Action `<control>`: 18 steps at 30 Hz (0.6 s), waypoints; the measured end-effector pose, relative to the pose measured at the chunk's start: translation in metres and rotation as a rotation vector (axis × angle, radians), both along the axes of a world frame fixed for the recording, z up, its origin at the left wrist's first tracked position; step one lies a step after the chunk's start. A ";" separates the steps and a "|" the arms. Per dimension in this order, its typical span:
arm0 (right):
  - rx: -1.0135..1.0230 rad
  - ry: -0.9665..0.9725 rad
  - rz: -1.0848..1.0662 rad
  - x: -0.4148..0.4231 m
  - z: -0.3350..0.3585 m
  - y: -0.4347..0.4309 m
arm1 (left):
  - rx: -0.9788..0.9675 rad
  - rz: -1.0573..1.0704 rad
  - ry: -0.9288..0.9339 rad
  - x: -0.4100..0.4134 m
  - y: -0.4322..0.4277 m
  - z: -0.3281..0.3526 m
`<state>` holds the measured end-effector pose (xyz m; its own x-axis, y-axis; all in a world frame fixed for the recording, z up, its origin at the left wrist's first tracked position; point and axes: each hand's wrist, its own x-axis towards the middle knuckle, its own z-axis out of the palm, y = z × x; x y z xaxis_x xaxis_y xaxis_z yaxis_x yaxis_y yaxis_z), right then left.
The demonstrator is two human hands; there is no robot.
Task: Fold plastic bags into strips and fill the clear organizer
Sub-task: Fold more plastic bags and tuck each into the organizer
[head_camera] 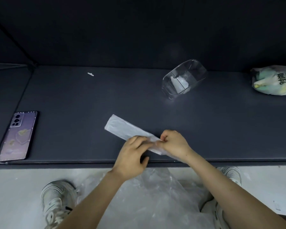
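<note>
One purple smartphone in a clear decorated case (17, 136) is seen lying camera-side up at the left end of the dark matte worktop (73, 100), near its front edge. Farther back, a small white scrap (90, 74) is seen on its own. At the middle, a folded strip of translucent white plastic bag (120, 128) is laid flat, thin and slightly crinkled. Its long axis runs diagonally, with the squared free end pointed to the far left and the other end drawn toward the front edge at the right. The left hand (132, 156) is laid over the strip, fingers stretched out and pressed on the film. The right hand (173, 143) is set just beside it, fingers curled, and the strip's near part is pinched there. Behind, to the right, a clear plastic organizer with rounded corners (183, 79) is seen tilted, with a divider and a pale folded piece of film inside. At the far right a bulging printed white-and-green plastic bag (274, 80) is rested. Below the worktop, a loose sheet of crumpled clear plastic (155, 199) is spread over the floor.
</note>
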<state>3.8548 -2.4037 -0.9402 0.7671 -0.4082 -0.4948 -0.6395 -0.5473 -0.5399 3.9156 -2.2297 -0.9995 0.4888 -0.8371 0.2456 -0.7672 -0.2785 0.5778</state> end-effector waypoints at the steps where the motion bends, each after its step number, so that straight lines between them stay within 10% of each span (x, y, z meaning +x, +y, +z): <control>1: 0.118 -0.015 -0.058 0.000 0.005 0.002 | 0.005 0.024 0.020 -0.003 -0.003 -0.003; 10: 1.120 -0.171 -0.668 0.012 0.042 -0.033 | -0.149 0.565 0.447 -0.002 -0.027 0.014; 18: 0.495 -0.220 -0.312 0.028 0.006 0.019 | -0.187 0.601 0.925 0.012 -0.017 0.014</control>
